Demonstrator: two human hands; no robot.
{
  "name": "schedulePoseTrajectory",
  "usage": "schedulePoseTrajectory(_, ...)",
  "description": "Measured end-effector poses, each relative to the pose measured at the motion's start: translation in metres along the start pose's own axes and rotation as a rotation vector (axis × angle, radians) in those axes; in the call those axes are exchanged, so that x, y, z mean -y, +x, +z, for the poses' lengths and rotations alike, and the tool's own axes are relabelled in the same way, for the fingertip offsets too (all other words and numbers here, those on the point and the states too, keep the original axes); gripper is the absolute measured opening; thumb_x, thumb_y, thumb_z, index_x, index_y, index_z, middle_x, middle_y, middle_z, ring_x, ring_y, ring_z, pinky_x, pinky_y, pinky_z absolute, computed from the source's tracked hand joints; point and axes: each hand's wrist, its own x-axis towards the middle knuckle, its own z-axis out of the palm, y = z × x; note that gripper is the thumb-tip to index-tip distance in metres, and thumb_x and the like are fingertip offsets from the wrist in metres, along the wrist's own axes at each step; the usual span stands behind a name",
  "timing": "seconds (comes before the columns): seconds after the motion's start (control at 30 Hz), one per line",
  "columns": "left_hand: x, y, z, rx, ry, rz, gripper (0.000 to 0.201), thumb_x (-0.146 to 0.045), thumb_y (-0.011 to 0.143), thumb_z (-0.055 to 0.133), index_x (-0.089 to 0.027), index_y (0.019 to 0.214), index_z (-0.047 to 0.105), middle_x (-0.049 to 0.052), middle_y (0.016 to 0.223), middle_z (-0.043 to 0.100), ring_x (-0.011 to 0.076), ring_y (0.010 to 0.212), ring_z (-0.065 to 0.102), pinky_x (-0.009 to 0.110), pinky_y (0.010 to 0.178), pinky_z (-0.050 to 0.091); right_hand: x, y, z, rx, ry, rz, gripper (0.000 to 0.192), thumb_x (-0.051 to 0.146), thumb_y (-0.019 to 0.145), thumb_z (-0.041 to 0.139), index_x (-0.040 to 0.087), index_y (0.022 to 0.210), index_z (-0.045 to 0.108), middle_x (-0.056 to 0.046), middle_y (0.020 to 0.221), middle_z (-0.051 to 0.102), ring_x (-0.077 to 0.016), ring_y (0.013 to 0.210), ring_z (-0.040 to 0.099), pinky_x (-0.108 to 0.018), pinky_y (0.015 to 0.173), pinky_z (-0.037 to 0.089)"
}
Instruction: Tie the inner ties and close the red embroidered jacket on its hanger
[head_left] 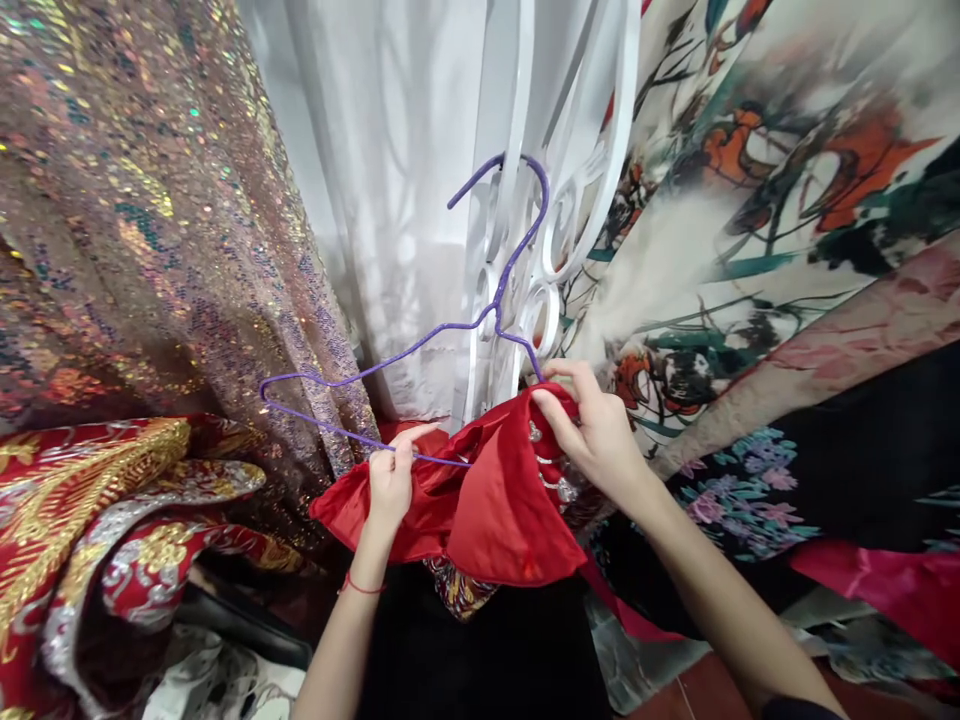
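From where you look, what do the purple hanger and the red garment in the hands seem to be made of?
The purple hanger looks like thin wire with a matte purple coating: it is slim and bent in one line. The red garment looks like satin: smooth, with a soft sheen on its folds, and silvery embroidery near the right hand. The exact fibre cannot be told.

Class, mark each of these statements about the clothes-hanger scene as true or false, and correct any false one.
1. The hanger is purple. True.
2. The left hand is empty and away from the cloth. False: it grips the red garment by the hanger's lower bar.
3. The right hand pinches the red garment near the hanger's right end. True.
4. The hanger's hook hangs on a wooden rod. False: it hooks over a white ornamental grille.
5. Sequinned fabric hangs at the left. True.
6. A blue band circles the left wrist. False: it is a thin red string.
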Motion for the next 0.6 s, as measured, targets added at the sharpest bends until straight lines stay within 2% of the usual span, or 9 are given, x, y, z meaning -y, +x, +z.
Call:
schedulePoseTrajectory(0.07,-0.011,0.007,-0.012,0.081,0.052,0.024,0.062,-0.053,0.102,0.028,-0.014,0.116,0.074,0.001,0.061,0.06,0.0138,0.05,0.044,0.029,0.057,0.036,-0.001,-0.001,0.001,0.046,-0.053,-0.016,0.029,0.043,0.103,0.039,0.021,0.101,0.057,0.002,0.062,0.06,-0.0152,0.052,0.061,-0.023,0.053,0.042)
schedulePoseTrajectory(0.13,-0.021,0.011,-0.028,0.175,0.163,0.073,0.062,-0.05,0.103,0.023,-0.013,0.129,0.066,-0.001,0.061,0.056,0.0141,0.053,0.047,0.029,0.061,0.037,-0.001,-0.002,0.0,0.058,-0.113,-0.026,0.034,0.043,0.104,0.035,0.021,0.09,0.057,0.003,0.055,0.054,-0.0142,0.045,0.056,-0.023,0.049,0.036)
schedulePoseTrajectory(0.2,-0.024,0.008,-0.047,0.232,0.312,0.116,0.06,-0.051,0.102,0.027,-0.015,0.137,0.058,0.001,0.069,0.061,0.0168,0.065,0.055,0.03,0.071,0.043,0.0,-0.002,-0.001,0.035,-0.155,-0.035,0.037,0.044,0.104,0.034,0.022,0.083,0.056,0.003,0.052,0.05,-0.013,0.041,0.051,-0.023,0.046,0.032)
schedulePoseTrajectory(0.27,-0.017,-0.005,-0.066,0.24,0.48,0.08,0.059,-0.057,0.096,0.04,-0.018,0.138,0.057,0.004,0.082,0.068,0.0208,0.078,0.062,0.035,0.084,0.046,0.0,-0.002,-0.002,0.001,-0.176,-0.055,0.039,0.045,0.104,0.034,0.022,0.08,0.054,0.004,0.05,0.049,-0.0125,0.039,0.048,-0.022,0.044,0.029)
schedulePoseTrajectory(0.37,0.014,-0.04,-0.08,0.176,0.694,-0.135,0.06,-0.063,0.082,0.062,-0.019,0.123,0.065,0.012,0.108,0.073,0.031,0.102,0.067,0.048,0.102,0.044,0.0,-0.002,-0.001,-0.025,-0.193,-0.082,0.04,0.045,0.104,0.034,0.021,0.079,0.054,0.003,0.049,0.049,-0.0129,0.039,0.048,-0.022,0.043,0.028)
schedulePoseTrajectory(0.43,0.041,-0.069,-0.079,0.095,0.696,-0.332,0.06,-0.062,0.079,0.065,-0.017,0.118,0.066,0.017,0.121,0.071,0.0375,0.116,0.064,0.054,0.105,0.043,-0.001,-0.002,0.002,-0.036,-0.202,-0.088,0.039,0.044,0.104,0.036,0.021,0.079,0.055,0.002,0.05,0.051,-0.0138,0.04,0.051,-0.023,0.043,0.028)
schedulePoseTrajectory(0.5,0.065,-0.095,-0.07,-0.019,0.545,-0.537,0.055,-0.057,0.087,0.058,-0.017,0.125,0.064,0.017,0.127,0.069,0.0355,0.118,0.065,0.052,0.106,0.045,-0.002,-0.003,0.005,-0.04,-0.209,-0.084,0.039,0.043,0.104,0.037,0.021,0.079,0.056,0.002,0.05,0.052,-0.0144,0.041,0.052,-0.023,0.044,0.029)
schedulePoseTrajectory(0.6,0.08,-0.114,-0.052,-0.182,0.176,-0.736,0.039,-0.044,0.083,0.067,-0.018,0.112,0.072,0.014,0.121,0.073,0.0321,0.12,0.065,0.046,0.111,0.043,-0.004,-0.004,0.007,-0.045,-0.221,-0.082,0.039,0.044,0.104,0.037,0.021,0.079,0.056,0.002,0.048,0.05,-0.0146,0.04,0.052,-0.023,0.043,0.029)
